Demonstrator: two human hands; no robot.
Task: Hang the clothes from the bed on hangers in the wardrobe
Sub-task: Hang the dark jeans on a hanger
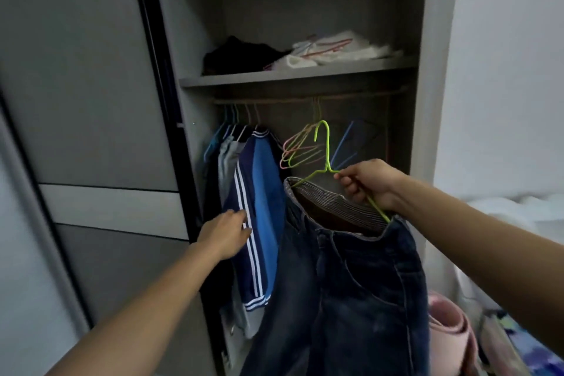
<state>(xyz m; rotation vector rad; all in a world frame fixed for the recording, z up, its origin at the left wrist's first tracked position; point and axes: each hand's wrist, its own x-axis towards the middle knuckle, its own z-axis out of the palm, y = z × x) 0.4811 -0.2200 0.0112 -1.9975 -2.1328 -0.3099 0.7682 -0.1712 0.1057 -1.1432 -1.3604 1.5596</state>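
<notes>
We face an open grey wardrobe [436,70], our right hand [369,183] curled round a green hanger [325,146] carrying jeans [351,299], below the rail [305,98], our left hand [227,233] flat against a hung blue jacket [264,192], folded clothes [335,49] on the shelf [299,76] above, white wall [503,70] right.

Right hand [370,183] is gripping green hanger [326,156] carrying jeans [351,284], its hook sitting below rail [305,98]. Left hand [227,233] is resting flat, fingers [241,217] straight, on striped blue jacket [259,207] hanging in wardrobe [427,70]. Empty hangers [300,149] are hanging behind.
</notes>
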